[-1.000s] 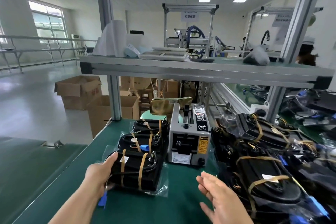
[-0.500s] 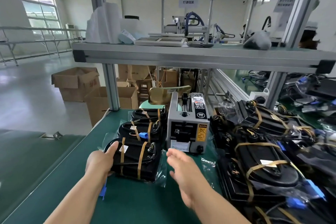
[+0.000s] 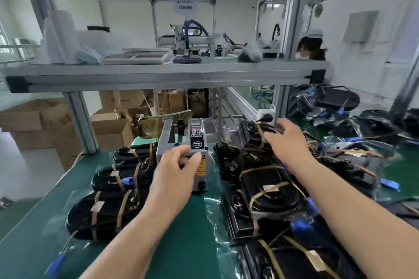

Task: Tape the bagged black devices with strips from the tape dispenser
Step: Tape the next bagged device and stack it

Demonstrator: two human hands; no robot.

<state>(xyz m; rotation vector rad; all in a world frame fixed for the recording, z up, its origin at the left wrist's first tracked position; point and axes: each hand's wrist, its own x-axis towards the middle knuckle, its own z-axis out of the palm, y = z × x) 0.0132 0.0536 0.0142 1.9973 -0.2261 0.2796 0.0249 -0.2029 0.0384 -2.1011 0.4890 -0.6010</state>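
Observation:
The grey tape dispenser (image 3: 196, 136) stands mid-table. My left hand (image 3: 174, 174) covers its front outlet, thumb and forefinger close together there; no tape strip shows between them. Left of it, three bagged black devices (image 3: 108, 210) bound with brown tape lie in a row. A pile of bagged black devices (image 3: 269, 190) fills the right side. My right hand (image 3: 288, 140) reaches over the back of that pile, fingers spread and resting on a bagged device (image 3: 254, 140).
The green table (image 3: 181, 244) has its edge at the left. An aluminium shelf (image 3: 158, 75) crosses overhead on posts (image 3: 81, 124). Cardboard boxes (image 3: 34, 120) sit on the floor beyond. More bagged devices and cables (image 3: 335, 99) lie at the far right.
My left hand left the nearest taped device and moved right to the dispenser's front. My right hand swung from the dispenser out to the back of the right pile.

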